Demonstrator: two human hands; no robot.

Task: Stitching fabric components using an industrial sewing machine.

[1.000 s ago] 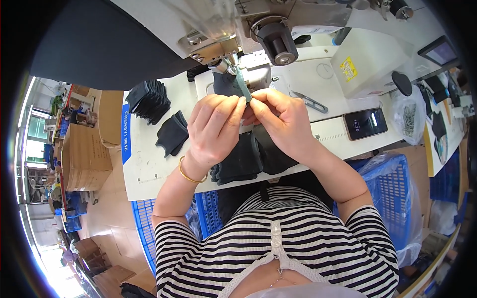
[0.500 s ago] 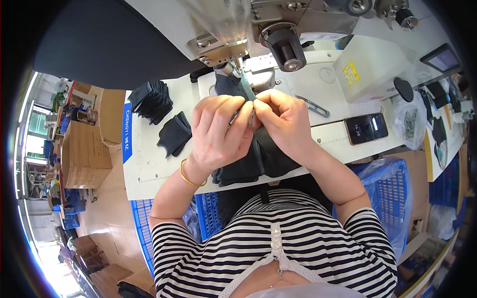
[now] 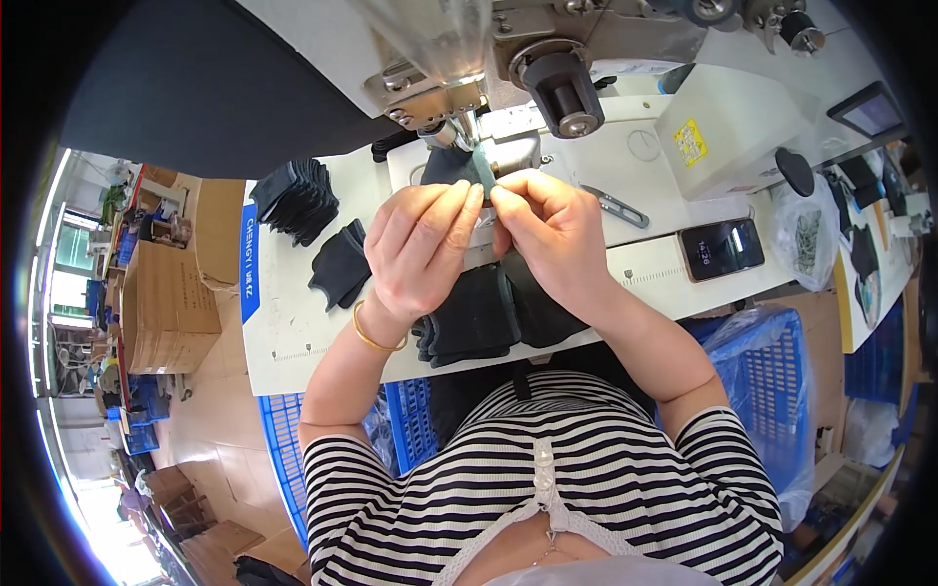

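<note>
Dark fabric [image 3: 446, 166] extends forward from the hands [image 3: 420, 244] [image 3: 554, 227] pinching its greenish edge [image 3: 484, 172]

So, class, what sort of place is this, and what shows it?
Probably a sewing workshop: there's a sewing machine over the white table, a stack of dark fabric pieces and a large cardboard box.

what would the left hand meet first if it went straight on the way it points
The green strip, at the fingertips of the left hand. Beyond it, up and rightward, probably the metal arm, though depth is unclear.
</note>
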